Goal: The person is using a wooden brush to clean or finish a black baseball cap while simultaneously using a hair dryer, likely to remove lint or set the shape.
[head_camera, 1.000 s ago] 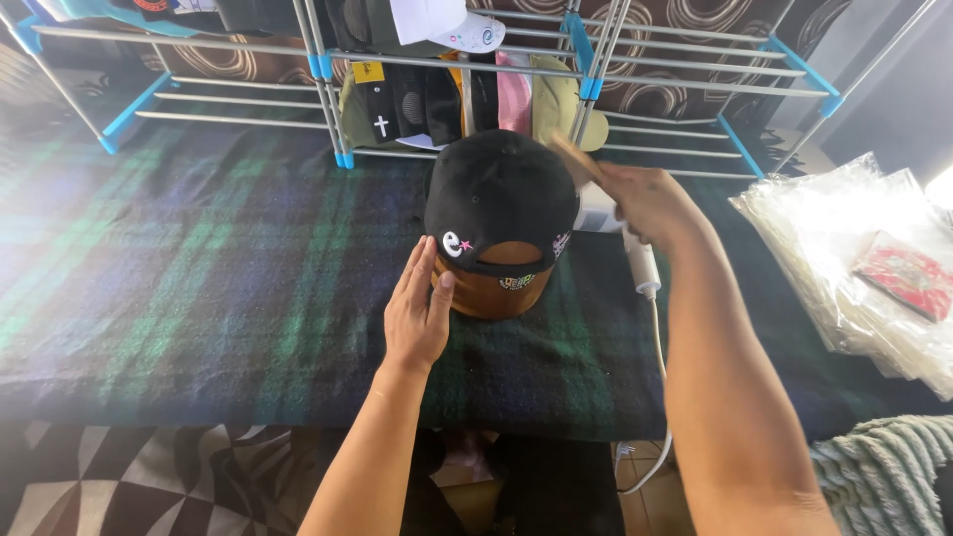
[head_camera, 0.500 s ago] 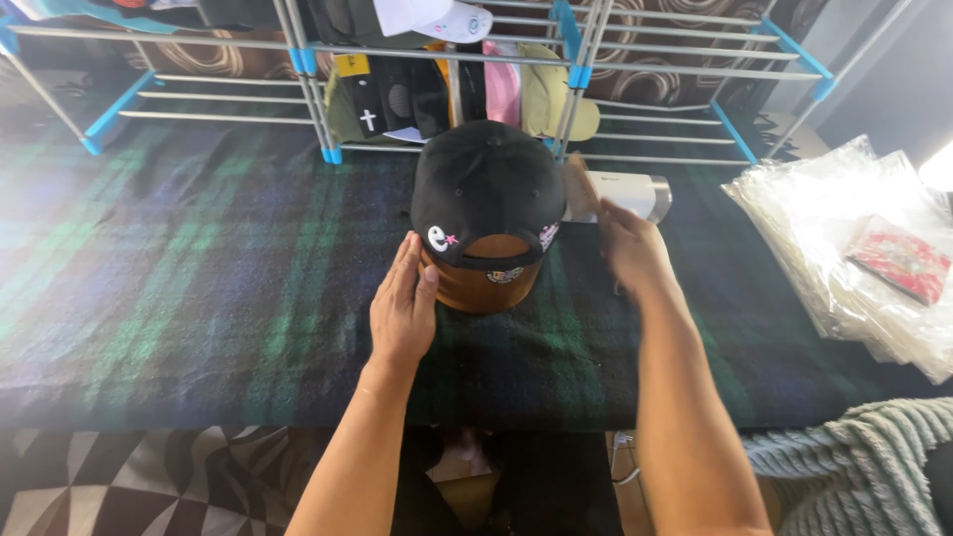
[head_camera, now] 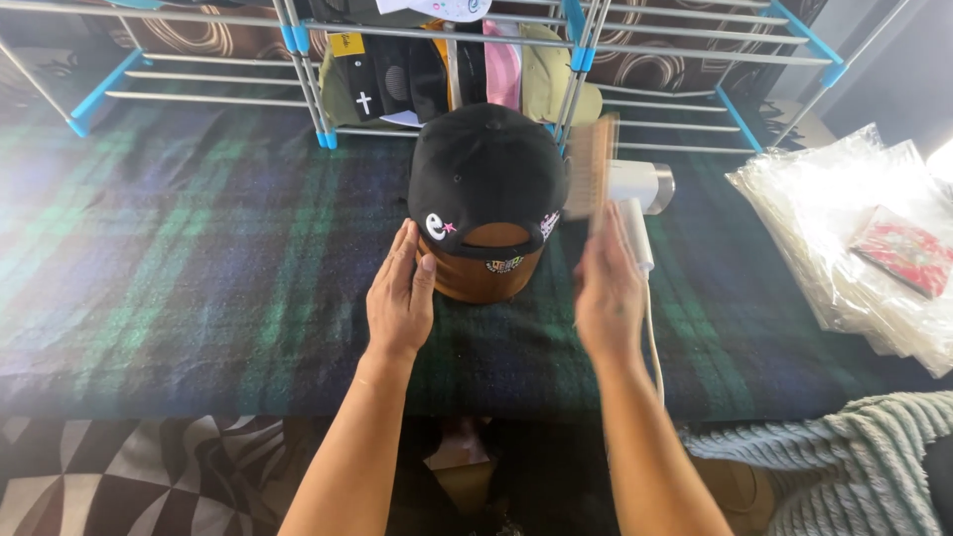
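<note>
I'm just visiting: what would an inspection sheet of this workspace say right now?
Surface: dark green and blue plaid cloth over the table.
Job's things: black cap on a brown stand; wooden brush, blurred.
Clutter: white handheld appliance; clear plastic bags.
Grippers: left hand rests against the stand; right hand holds the brush beside the cap.
Cables: white cord runs off the table edge.
Surroundings: metal rack with more caps; grey knitted blanket.
</note>
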